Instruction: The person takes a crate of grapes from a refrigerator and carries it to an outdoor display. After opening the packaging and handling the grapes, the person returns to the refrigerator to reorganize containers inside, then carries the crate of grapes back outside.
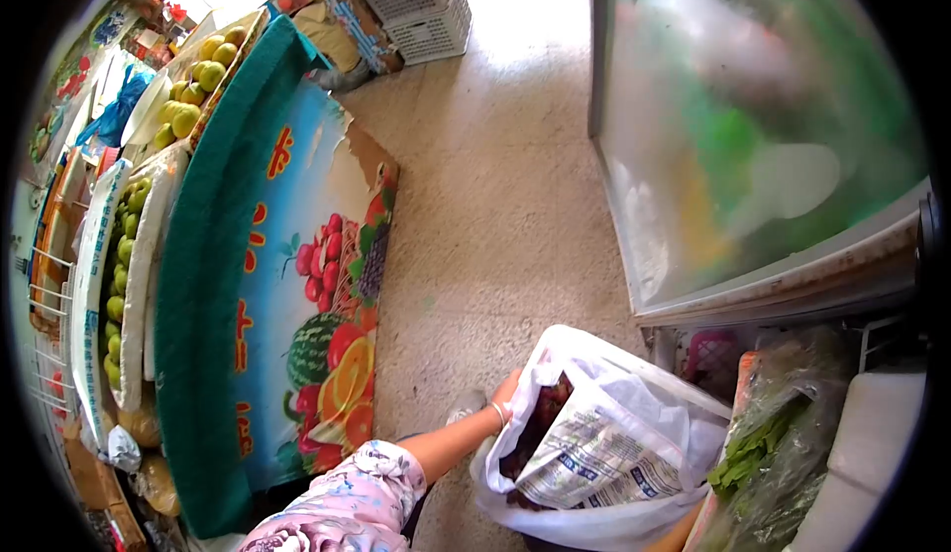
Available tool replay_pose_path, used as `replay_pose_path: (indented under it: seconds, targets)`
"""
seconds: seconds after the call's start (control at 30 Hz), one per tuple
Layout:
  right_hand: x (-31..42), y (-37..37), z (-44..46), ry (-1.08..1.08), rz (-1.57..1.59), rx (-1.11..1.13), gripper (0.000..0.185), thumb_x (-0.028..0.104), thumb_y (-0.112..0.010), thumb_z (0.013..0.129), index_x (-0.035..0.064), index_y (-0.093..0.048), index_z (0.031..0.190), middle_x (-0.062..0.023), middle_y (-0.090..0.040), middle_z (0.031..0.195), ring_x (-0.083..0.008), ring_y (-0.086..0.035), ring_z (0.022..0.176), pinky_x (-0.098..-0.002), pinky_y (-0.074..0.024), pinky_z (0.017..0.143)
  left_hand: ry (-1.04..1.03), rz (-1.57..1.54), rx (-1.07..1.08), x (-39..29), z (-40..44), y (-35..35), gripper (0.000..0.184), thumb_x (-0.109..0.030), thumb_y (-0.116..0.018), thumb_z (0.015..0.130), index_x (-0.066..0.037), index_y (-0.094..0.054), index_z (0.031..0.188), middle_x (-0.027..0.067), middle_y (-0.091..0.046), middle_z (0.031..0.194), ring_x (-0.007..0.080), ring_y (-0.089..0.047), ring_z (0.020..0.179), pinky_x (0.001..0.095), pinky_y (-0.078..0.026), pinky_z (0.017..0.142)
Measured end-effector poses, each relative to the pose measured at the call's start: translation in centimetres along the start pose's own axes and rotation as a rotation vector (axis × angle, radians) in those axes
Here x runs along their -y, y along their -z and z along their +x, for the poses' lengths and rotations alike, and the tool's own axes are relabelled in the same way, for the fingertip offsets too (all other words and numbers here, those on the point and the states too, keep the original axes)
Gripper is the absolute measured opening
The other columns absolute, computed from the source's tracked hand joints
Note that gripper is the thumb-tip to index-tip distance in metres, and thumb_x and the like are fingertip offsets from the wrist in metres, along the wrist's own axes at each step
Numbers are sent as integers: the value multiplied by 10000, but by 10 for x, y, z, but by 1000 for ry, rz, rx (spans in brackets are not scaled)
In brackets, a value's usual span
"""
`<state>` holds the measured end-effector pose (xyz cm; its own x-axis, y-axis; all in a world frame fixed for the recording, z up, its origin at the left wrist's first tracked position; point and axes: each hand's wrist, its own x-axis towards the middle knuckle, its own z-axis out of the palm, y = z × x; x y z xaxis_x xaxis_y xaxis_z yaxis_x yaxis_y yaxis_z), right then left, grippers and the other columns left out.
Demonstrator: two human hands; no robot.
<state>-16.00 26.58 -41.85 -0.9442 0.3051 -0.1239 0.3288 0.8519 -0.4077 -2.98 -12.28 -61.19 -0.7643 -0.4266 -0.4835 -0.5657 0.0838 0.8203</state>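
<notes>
A white box (573, 342) lined with white plastic stands low in front of me, tilted in view. Dark reddish produce (540, 423), too shaded to name, shows along its left side. A printed paper sheet (584, 443) covers much of the contents. My left hand (506, 397), with a light band at the wrist, grips the box's left rim; its fingertips are hidden. Of my right arm only a strip of skin (682, 530) appears at the box's lower right edge. The right hand's fingers are hidden.
A fruit-printed stand (317, 304) with green cloth (203, 285) runs along the left, beside green fruit (121, 275) and yellowish fruit (203, 77). A glass-doored cooler (753, 136) is at right. Leafy greens (763, 443) in plastic lie below it. Grey crates (426, 17) stand far back.
</notes>
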Motion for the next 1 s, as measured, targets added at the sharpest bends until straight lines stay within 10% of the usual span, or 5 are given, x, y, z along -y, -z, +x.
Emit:
replay_pose_path:
  seconds: [0.23, 0.37, 0.53, 0.8, 1.0]
  targets:
    - [-24, -15, -2, -59, -7, 91, 402, 210, -484, 837, -23, -477, 1165, -196, -474, 1204, -303, -446, 1102, -344, -335, 946, 475, -994, 134, -20, -3, 69, 289, -289, -520, 820, -51, -562, 979, 112, -612, 907, 179, -579, 796, 322, -450, 711]
    - [-64, -38, -15, -215, -24, 126, 427, 212, -528, 795, -62, -493, 1121, -233, -504, 1149, -330, -478, 1063, -364, -361, 912, 190, -49, -108, -89, -59, 111, 324, -327, -551, 817, -84, -543, 1032, 127, -613, 862, 213, -585, 786, 333, -451, 706]
    - [46, 36, -94, -138, 315, 316, 302, 171, -551, 792, -88, -560, 949, -207, -604, 913, -262, -567, 825, -334, -436, 714, 228, -352, -120, -153, -141, 235, 151, -150, -503, 825, -41, -608, 817, -1, -595, 760, 97, -545, 666, 274, -472, 619]
    - [286, 174, -109, 109, 418, 591, 359, 228, -584, 798, -78, -540, 981, -203, -600, 913, -275, -573, 846, -344, -425, 734, 249, -825, -38, -401, -287, 418, 276, -159, -504, 859, -14, -517, 1094, 73, -590, 991, 158, -585, 868, 289, -481, 766]
    - [408, 243, -121, 383, 466, 521, 416, 316, -566, 818, -60, -532, 992, -169, -599, 913, -232, -559, 841, -333, -422, 750, 24, -877, -278, -356, -304, 497, 267, -189, -491, 868, -13, -527, 1066, 66, -588, 971, 145, -552, 882, 231, -429, 786]
